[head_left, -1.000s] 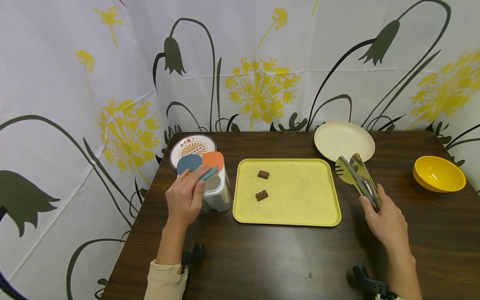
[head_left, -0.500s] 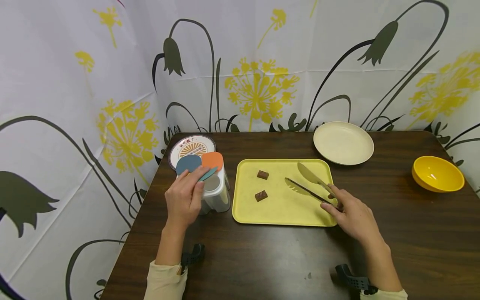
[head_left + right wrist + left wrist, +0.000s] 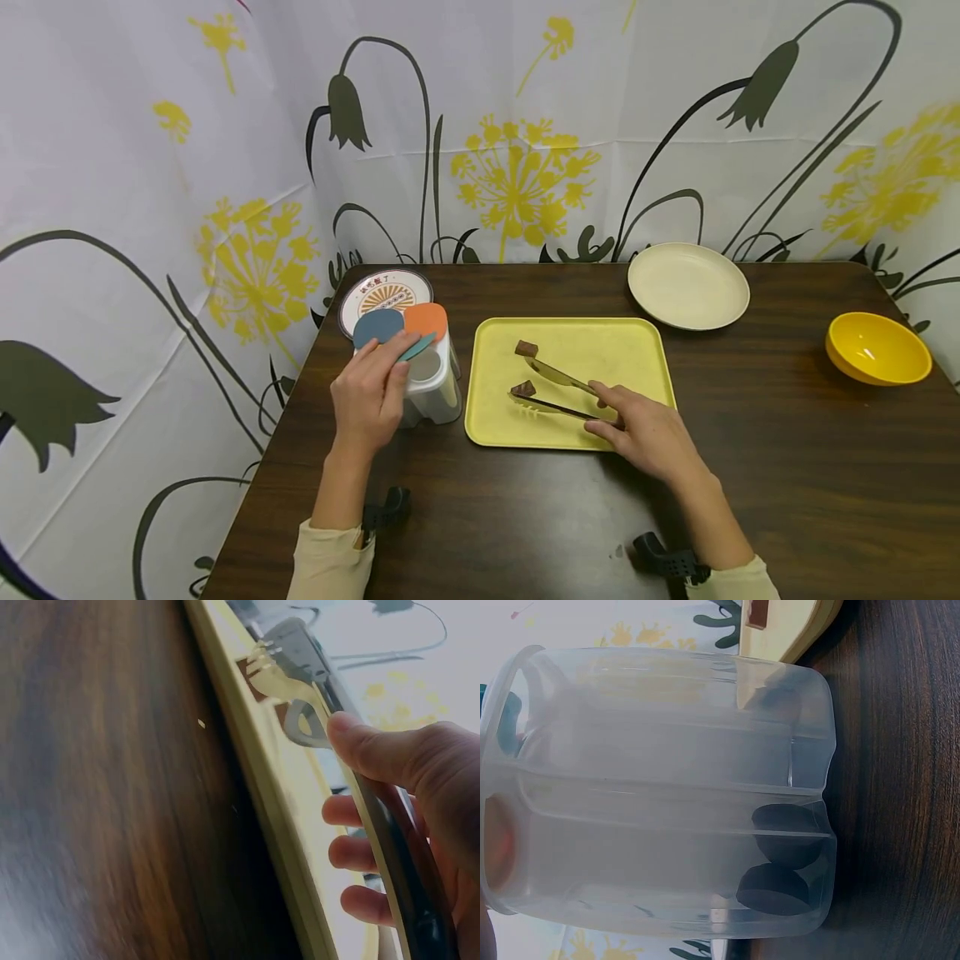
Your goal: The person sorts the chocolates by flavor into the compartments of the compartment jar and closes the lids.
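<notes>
My left hand (image 3: 370, 396) rests at the top of a clear container (image 3: 438, 400), its fingers gripping the lid (image 3: 418, 347) beside a tilted teal flap. Through the container's wall in the left wrist view, a compartment holds two dark round pieces (image 3: 774, 889). With my right hand (image 3: 648, 433) I hold metal tongs (image 3: 558, 375) over the yellow tray (image 3: 622, 350), arms spread and nothing between them. One tip is by the far chocolate piece (image 3: 527, 348), the other by the near chocolate piece (image 3: 522, 389). Whether they touch, I cannot tell.
A patterned plate (image 3: 367, 292) lies behind the container. At the back right is a cream plate (image 3: 688, 286), with a yellow bowl (image 3: 877, 350) farther right. The dark wooden table (image 3: 525, 517) meets a flowered curtain (image 3: 525, 67) at the back.
My right hand has brought the tongs left from beside the tray to over the chocolate pieces, and their arms have spread. My left hand and the container have stayed put.
</notes>
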The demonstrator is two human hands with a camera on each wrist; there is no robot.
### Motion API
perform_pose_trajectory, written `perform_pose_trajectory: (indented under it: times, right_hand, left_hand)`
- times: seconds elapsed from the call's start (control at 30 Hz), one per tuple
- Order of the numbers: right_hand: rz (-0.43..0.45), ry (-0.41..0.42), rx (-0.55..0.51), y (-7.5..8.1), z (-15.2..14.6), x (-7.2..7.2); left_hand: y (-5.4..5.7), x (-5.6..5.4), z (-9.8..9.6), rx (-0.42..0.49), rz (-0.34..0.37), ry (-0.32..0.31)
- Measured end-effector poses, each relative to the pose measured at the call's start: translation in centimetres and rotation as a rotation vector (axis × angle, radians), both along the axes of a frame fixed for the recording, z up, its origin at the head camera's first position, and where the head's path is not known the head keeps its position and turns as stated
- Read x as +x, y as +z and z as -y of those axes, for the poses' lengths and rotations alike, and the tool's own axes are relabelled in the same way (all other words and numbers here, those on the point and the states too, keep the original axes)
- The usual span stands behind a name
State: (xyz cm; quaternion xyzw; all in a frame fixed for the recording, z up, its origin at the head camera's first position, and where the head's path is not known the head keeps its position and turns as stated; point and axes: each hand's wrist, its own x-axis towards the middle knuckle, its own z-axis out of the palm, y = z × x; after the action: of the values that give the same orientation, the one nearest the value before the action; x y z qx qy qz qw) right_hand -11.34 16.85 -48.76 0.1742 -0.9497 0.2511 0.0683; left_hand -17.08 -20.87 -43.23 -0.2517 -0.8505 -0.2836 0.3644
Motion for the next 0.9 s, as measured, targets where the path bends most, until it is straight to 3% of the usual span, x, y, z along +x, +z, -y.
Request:
perform_pose_trajectory:
  times: [0.33, 0.9]
  right_hand:
    - [-0.064, -0.009, 0.035, -0.2, 1.9, -0.5]
    - [-0.058, -0.047, -0.003, 0.0, 2.3, -0.9]
  left_hand:
    - [0.0, 0.1, 0.1, 0.002, 0.005, 0.003]
    - [0.0, 0.1, 0.0, 0.004, 0.012, 0.004]
